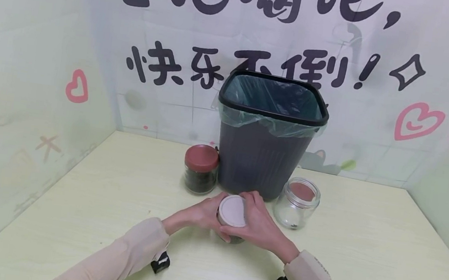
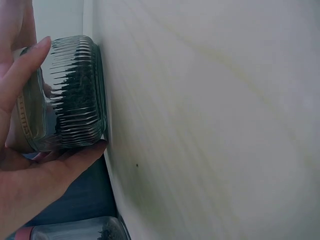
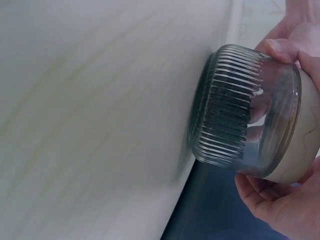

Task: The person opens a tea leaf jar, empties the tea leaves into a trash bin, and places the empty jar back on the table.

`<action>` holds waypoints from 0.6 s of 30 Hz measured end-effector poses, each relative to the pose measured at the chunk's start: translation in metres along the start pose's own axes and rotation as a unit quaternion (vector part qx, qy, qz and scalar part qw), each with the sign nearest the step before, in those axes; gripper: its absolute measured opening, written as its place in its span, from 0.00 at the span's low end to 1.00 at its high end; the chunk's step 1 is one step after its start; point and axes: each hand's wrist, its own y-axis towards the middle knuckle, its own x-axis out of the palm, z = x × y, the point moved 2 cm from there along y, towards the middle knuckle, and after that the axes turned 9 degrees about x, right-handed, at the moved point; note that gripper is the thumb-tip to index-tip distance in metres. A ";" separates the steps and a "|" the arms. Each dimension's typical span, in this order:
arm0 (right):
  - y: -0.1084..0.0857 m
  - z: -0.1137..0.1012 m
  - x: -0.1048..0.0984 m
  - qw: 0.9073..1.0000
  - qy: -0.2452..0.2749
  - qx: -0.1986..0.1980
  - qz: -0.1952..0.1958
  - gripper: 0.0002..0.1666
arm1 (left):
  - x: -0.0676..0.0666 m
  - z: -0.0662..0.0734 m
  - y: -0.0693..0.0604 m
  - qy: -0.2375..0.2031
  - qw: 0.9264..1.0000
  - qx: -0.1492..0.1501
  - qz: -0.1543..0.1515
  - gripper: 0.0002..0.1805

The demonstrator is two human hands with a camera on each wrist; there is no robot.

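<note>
A ribbed glass jar [image 2: 75,95] with dark contents and a pale lid [image 1: 233,210] stands on the table between both hands. My left hand [image 1: 208,213] curls round the jar's left side, thumb and fingers on the glass in the left wrist view. From the right, my right hand [image 1: 260,226] grips the pale lid, its fingertips at the lid's edge near the glass [image 3: 232,107]. The jar's base rests on the tabletop.
Behind the hands stands a dark bin [image 1: 260,158] with a green liner. Left of it is a red-lidded jar [image 1: 200,170] with dark contents; right of it, an unlidded glass jar [image 1: 294,209]. Printed cloth walls [image 1: 160,113] surround the table [image 1: 74,196].
</note>
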 end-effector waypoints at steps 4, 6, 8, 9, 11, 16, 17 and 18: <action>0.002 0.001 -0.002 0.999 -0.007 -0.031 -0.010 0.44 | 0.000 0.000 0.000 -0.005 1.000 0.000 -0.002 0.46; 0.003 0.001 -0.004 0.999 -0.005 -0.039 -0.024 0.44 | 0.000 0.000 0.000 -0.009 1.000 0.001 -0.004 0.46; 0.003 0.001 -0.005 0.998 0.000 -0.040 -0.043 0.45 | -0.001 0.000 0.000 -0.011 1.000 0.002 -0.004 0.46; 0.004 0.002 -0.006 0.998 0.003 -0.039 -0.054 0.45 | -0.001 0.000 0.000 -0.013 1.000 0.002 -0.005 0.45; 0.004 0.002 -0.007 0.997 0.009 -0.040 -0.072 0.46 | 0.000 0.000 0.000 -0.016 1.000 0.004 -0.005 0.45; 0.004 0.002 -0.008 0.993 0.012 -0.065 -0.099 0.47 | 0.000 -0.001 -0.001 -0.018 1.000 0.006 -0.003 0.44; 0.004 0.002 -0.008 0.992 0.013 -0.070 -0.102 0.47 | 0.000 -0.001 -0.001 -0.020 1.000 0.006 -0.003 0.45; 0.003 0.001 -0.008 0.992 0.014 -0.070 -0.106 0.47 | 0.000 -0.001 -0.001 -0.019 1.000 0.006 -0.003 0.45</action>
